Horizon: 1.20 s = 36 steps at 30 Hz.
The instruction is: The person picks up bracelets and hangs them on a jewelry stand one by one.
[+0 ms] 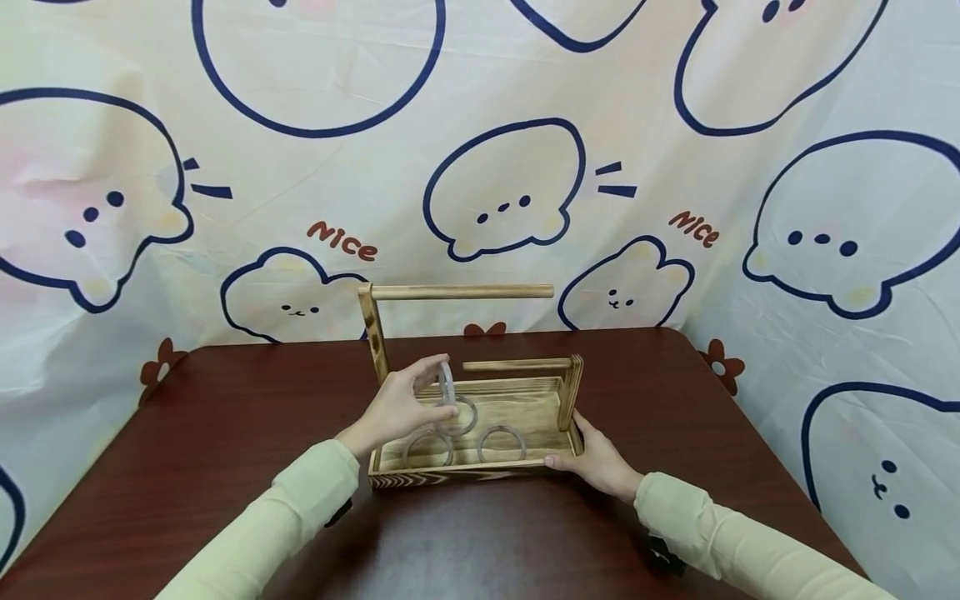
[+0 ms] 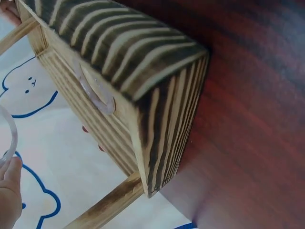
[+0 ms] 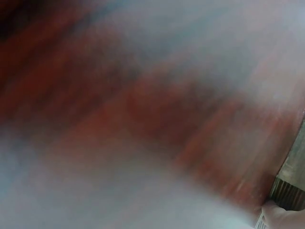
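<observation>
**Ring lifted over the tray**

The left hand (image 1: pixel 397 407) pinches a clear ring (image 1: pixel 447 385) upright, just above the wooden tray (image 1: pixel 480 471) on the table (image 1: pixel 225 433). The right hand (image 1: pixel 596 461) grips the tray's near right corner, thumb along the front edge. Three more rings (image 1: pixel 502 443) lie flat inside. The lower rail (image 1: pixel 516 365) sits just right of the held ring, the upper rail (image 1: pixel 461 292) above. A cartoon cloth (image 1: pixel 675 125) hangs behind.

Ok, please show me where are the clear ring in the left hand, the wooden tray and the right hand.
clear ring (image 1: pixel 447 385), head view, on its upright band.
wooden tray (image 1: pixel 450 478), head view, on its near wall.
left hand (image 1: pixel 397 406), head view, on its back.
right hand (image 1: pixel 596 460), head view, on its back.
</observation>
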### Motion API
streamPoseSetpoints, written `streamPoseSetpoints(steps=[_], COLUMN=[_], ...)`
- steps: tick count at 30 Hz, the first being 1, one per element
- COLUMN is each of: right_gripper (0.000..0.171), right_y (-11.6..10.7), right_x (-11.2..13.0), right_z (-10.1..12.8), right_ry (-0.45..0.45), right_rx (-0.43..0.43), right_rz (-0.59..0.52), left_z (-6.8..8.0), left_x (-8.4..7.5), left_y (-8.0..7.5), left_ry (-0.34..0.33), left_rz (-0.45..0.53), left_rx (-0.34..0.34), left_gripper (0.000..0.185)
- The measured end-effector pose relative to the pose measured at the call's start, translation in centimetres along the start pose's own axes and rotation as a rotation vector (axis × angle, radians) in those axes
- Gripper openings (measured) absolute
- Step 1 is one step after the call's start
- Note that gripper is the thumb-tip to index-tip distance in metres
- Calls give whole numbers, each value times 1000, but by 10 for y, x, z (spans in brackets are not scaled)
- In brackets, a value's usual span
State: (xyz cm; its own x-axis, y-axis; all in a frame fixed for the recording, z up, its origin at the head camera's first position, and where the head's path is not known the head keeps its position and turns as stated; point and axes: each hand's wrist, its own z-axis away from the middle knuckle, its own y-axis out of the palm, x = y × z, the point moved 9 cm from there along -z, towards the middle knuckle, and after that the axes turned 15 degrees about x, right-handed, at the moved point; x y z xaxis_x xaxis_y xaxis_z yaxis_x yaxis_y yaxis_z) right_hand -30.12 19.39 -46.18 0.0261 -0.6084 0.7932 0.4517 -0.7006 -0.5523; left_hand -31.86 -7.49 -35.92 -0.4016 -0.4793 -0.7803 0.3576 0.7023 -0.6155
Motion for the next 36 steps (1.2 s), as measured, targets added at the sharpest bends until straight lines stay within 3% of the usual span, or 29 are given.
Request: streamPoseSetpoints(steps=[4, 12, 24, 36], right_gripper=[107, 105, 105, 106], right_y=[-1, 1, 0, 0], right_x=[1, 0, 2, 1], right_z=[0, 1, 1, 0], right_ry=[-2, -8, -1, -6], right_rx=[-6, -10, -7, 6], right_rz=[5, 9, 6, -5], left_z=[-5, -12, -31, -42], left_x=[-1, 0, -9, -30], left_y=[-2, -2, 8, 10], left_ry=[4, -50, -41, 33], left_rz=[8, 23, 40, -91], left_rx=[13, 44, 88, 100], left_gripper=[76, 77, 76, 73])
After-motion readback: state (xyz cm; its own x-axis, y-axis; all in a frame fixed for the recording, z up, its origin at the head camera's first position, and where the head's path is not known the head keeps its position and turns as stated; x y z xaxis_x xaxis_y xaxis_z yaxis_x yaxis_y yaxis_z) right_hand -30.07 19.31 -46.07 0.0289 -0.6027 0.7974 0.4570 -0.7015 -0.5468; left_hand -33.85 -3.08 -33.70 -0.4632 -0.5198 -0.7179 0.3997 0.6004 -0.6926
